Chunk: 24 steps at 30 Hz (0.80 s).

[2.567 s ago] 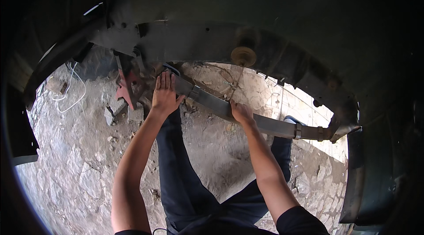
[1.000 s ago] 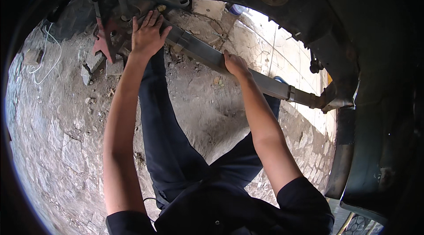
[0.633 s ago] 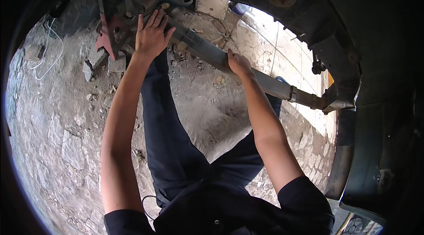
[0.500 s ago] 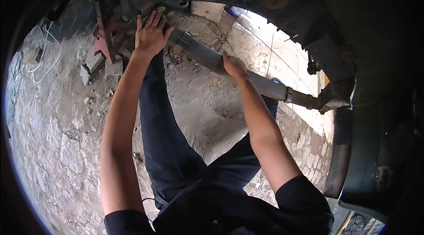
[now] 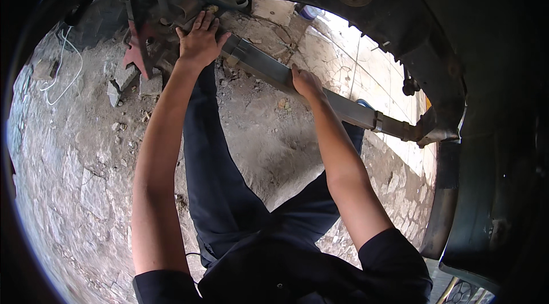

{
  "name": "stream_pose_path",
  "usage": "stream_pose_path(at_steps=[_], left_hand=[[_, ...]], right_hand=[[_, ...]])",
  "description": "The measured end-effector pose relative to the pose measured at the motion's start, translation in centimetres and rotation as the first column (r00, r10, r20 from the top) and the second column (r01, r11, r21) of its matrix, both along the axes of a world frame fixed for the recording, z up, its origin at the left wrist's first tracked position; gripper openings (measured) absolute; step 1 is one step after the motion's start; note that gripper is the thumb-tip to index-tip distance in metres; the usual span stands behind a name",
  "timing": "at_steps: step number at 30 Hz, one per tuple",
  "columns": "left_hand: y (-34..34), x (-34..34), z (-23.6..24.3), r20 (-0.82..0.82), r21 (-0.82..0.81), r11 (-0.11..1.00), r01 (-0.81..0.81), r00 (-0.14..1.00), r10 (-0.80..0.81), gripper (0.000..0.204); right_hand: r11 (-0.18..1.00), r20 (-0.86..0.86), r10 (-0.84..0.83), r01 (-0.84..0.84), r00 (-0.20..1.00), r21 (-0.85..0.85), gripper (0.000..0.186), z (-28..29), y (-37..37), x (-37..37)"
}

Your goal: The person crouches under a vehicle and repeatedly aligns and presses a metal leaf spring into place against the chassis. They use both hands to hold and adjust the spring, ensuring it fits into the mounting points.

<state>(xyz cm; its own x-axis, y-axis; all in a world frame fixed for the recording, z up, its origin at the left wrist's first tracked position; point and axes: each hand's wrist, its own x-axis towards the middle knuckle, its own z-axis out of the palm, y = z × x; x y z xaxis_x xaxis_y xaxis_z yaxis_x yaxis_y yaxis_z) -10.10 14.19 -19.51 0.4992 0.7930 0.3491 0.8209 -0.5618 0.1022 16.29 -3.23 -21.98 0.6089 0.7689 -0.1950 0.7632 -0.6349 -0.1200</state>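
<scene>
A grey rectangular metal beam [image 5: 263, 64] runs slantwise under a dark metal body. My right hand [image 5: 307, 84] is wrapped round the beam near its middle, with the thumb along its upper side. Farther left, my left hand [image 5: 200, 44] lies palm down with its fingers spread, over dark metal parts at the beam's left end. What lies directly beneath that palm is hidden. The beam's right end meets a collar and joint [image 5: 414, 131] beside the dark bodywork.
A red metal stand [image 5: 136, 55] stands left of my left hand, beside broken grey blocks [image 5: 151, 84]. A white cord [image 5: 78, 69] loops on the rough ground. The dark body [image 5: 400, 29] curves overhead and along the right. Pale floor tiles [image 5: 372, 84] lie beyond the beam.
The whole view has shifted slightly. My left little finger has spread farther outward. My right hand keeps its place on the beam.
</scene>
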Motion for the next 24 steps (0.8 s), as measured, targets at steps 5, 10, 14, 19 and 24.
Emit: stream_pose_path(at_steps=[5, 10, 14, 19, 24], left_hand=[[-1.4, -1.6, -0.1, -0.029, -0.091, 0.994, 0.056, 0.998, -0.059, 0.062], [2.3, -2.1, -3.2, 0.087, 0.050, 0.986, 0.157, 0.983, -0.161, 0.063], [0.9, -0.3, 0.3, 0.056, -0.122, 0.990, 0.072, 0.996, -0.066, 0.066], [-1.0, -2.2, -0.6, 0.089, -0.095, 0.982, 0.166, 0.983, -0.158, 0.061], [-0.3, -2.3, -1.0, 0.123, -0.049, 0.986, 0.161, 0.980, -0.154, 0.064]], right_hand=[[1.000, -0.014, 0.018, -0.018, 1.000, 0.024, 0.068, 0.1, -0.6, 0.1], [1.000, -0.020, 0.025, -0.024, 0.999, 0.015, 0.068, 0.2, 0.4, -0.3], [0.999, -0.030, -0.018, 0.019, 0.999, 0.027, 0.062, 1.0, -0.2, -0.8], [0.999, -0.021, -0.048, 0.048, 0.999, 0.025, 0.061, 0.7, -0.4, -0.6], [0.999, -0.013, 0.031, -0.032, 0.999, -0.009, 0.065, 0.2, -0.1, 0.0]])
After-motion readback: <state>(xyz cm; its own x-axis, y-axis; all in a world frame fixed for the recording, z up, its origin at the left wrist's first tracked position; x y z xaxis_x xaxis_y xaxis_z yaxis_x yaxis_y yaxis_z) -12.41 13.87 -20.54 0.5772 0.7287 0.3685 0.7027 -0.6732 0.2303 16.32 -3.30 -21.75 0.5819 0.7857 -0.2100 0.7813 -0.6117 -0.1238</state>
